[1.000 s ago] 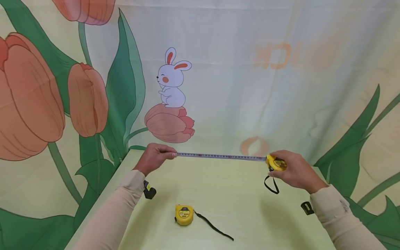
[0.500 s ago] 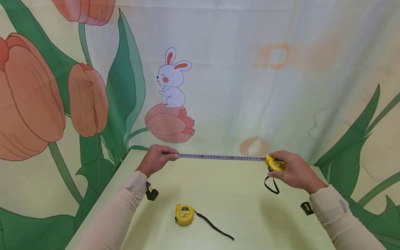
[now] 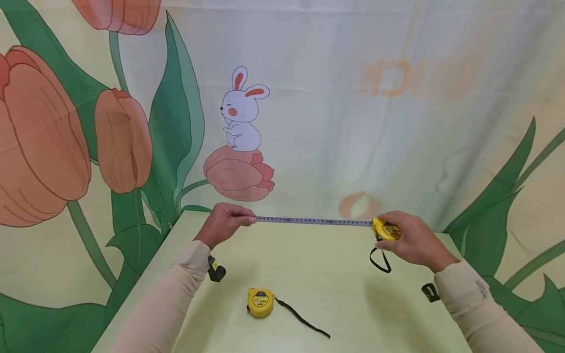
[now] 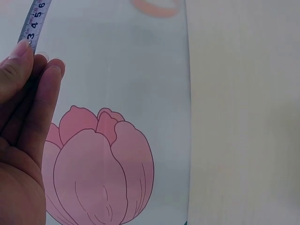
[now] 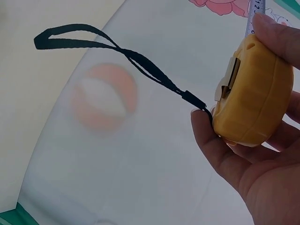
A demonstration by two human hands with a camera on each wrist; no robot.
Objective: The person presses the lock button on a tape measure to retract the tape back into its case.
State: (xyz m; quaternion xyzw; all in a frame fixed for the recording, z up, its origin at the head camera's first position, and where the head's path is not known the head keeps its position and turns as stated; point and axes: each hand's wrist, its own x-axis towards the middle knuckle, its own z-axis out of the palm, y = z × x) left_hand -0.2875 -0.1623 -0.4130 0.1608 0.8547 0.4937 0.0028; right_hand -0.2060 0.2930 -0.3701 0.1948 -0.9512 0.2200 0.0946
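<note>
My right hand [image 3: 415,240] grips a yellow tape measure [image 3: 385,229] above the far right part of the table. From its case a metal blade [image 3: 313,221] runs left across the air, nearly level, to my left hand [image 3: 222,224]. Thumb and fingertips of that hand pinch the blade's end; in the left wrist view the numbers on the blade [image 4: 35,23] start showing at about 3. A black wrist strap [image 5: 154,70] hangs from the held case. Another yellow tape measure [image 3: 260,302] lies on the table nearer to me, its blade not showing.
The second tape measure's black strap [image 3: 304,321] trails to the right over the pale table [image 3: 344,304]. Right behind the table hangs a curtain [image 3: 318,122] printed with tulips and a rabbit.
My left hand has moved slightly right, and the stretch of blade between the hands is a little shorter. My right hand has shifted slightly left. The tape measure on the table stays put.
</note>
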